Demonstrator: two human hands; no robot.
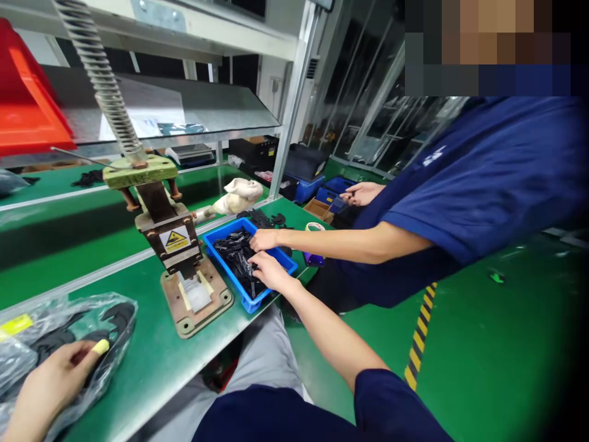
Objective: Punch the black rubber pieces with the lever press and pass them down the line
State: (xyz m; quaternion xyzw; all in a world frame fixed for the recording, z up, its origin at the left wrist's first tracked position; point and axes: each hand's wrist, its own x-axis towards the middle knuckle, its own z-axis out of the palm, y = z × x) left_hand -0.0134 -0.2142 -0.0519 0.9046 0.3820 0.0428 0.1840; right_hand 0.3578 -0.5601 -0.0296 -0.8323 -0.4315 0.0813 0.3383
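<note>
My right hand (pixel 270 271) reaches into a blue bin (pixel 257 299) full of small black parts (pixel 235 250). Its fingers are curled down among the parts, closed on some of them. My left hand (pixel 51 379) is at the lower left and rests on a clear plastic bag (pixel 115 319) holding black pieces. Its fingers are curled onto the plastic, and the thumb wears a yellow finger cot (pixel 100 347). A co-worker in a blue shirt stands at the right. One of that person's hands (pixel 264 239) is also in the bin, just beyond mine.
A hand press (pixel 171 239) with a yellow warning label and a long spring stands on the green bench (pixel 151 362) between my hands. A white glove (pixel 237 195) lies behind the bin. A tape roll (pixel 315 227) and blue crates (pixel 322 190) sit further right. The co-worker's other hand (pixel 361 193) holds something small.
</note>
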